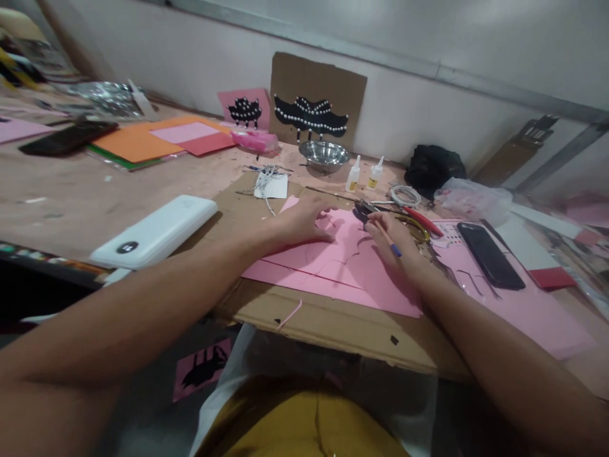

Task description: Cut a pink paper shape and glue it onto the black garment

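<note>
Sheets of pink paper (328, 266) lie on a cardboard board (304, 317), with curved lines across the upper sheet. My left hand (302, 222) rests on the paper's upper left part, fingers spread and curved, nothing held. My right hand (392, 238) is at the paper's right side, its fingers closed round a pencil (389, 240) with a blue end. Just beyond those fingertips are a dark cut piece (362, 212) and scissors with yellow handles (416, 227).
A white power bank (157, 233) lies left. Behind stand a metal bowl (324, 154), glue bottles (353, 174) and a cardboard panel (318, 82) with a beaded black shape. At right are a phone (490, 255) and red-handled tool (422, 221).
</note>
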`<state>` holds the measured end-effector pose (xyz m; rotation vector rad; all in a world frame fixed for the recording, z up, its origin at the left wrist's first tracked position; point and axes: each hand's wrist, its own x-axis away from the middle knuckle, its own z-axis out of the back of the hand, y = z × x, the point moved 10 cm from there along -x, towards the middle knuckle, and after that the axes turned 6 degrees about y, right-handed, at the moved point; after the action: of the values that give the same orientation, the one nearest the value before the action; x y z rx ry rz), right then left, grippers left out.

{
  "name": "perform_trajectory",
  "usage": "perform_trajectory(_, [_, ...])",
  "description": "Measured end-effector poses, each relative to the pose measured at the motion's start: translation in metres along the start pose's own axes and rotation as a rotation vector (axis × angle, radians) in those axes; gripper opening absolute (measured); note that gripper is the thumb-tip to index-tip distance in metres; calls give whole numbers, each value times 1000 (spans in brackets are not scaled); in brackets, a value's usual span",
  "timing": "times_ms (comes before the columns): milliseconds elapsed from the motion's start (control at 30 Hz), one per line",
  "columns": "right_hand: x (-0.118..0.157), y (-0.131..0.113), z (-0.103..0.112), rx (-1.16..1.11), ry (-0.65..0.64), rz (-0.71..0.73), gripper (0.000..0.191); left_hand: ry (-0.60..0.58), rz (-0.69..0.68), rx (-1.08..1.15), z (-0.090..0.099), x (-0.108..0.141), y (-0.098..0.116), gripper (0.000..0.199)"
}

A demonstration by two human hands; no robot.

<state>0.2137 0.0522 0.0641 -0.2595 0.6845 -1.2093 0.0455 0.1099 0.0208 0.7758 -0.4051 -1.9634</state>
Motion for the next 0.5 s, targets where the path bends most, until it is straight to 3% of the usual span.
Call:
perform_trajectory(233, [-6,0,-10,52,-79,-14,27,-31,-77,-45,-2,-1,7,65])
perform_trajectory(500, [-13,12,-18,-368,-37,-64,23,-57,-18,-5,2,-2,5,68])
